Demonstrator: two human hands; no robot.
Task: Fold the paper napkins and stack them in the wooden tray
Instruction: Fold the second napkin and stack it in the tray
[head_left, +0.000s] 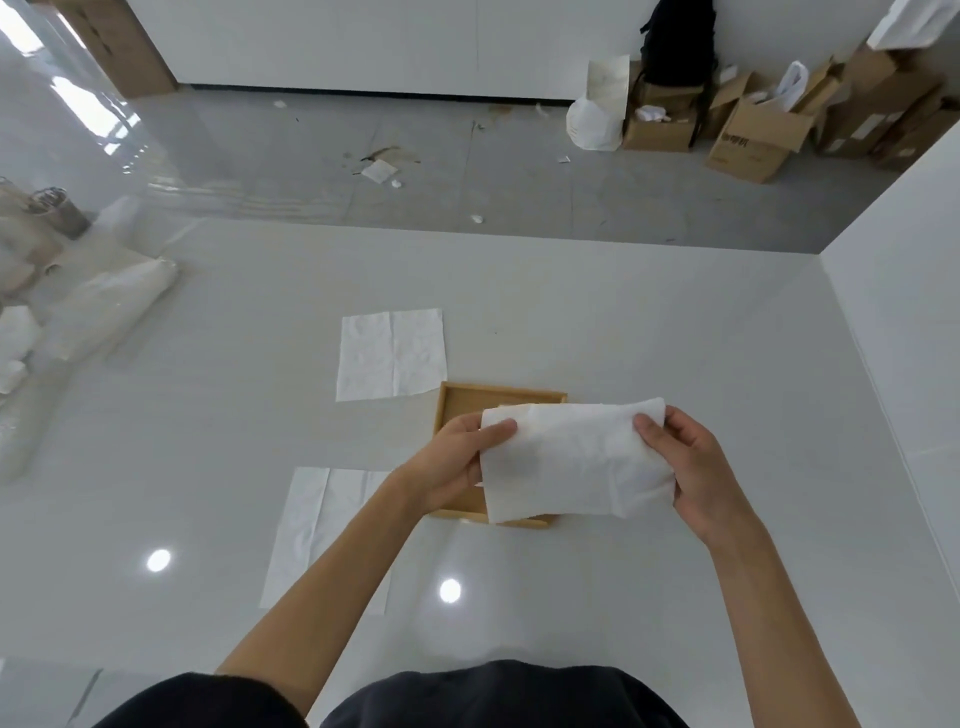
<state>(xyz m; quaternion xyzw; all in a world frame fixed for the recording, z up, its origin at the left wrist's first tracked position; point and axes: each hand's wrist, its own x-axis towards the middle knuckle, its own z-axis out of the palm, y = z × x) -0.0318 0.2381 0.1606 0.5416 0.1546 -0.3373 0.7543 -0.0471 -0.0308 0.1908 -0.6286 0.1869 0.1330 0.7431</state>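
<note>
Folded napkin (576, 460) held above the wooden tray (460, 402), left hand (457, 462) and right hand (693, 470) each pinching an end, thumbs on top; two flat napkins (390, 353) lie left of the tray.

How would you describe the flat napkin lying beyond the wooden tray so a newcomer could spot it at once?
On the white table, find the wooden tray. Just past its far left corner lies the far napkin, spread open. Unlike the held napkin in the left hand and right hand, or the partly hidden near napkin, it lies farthest away, uncovered.
</note>
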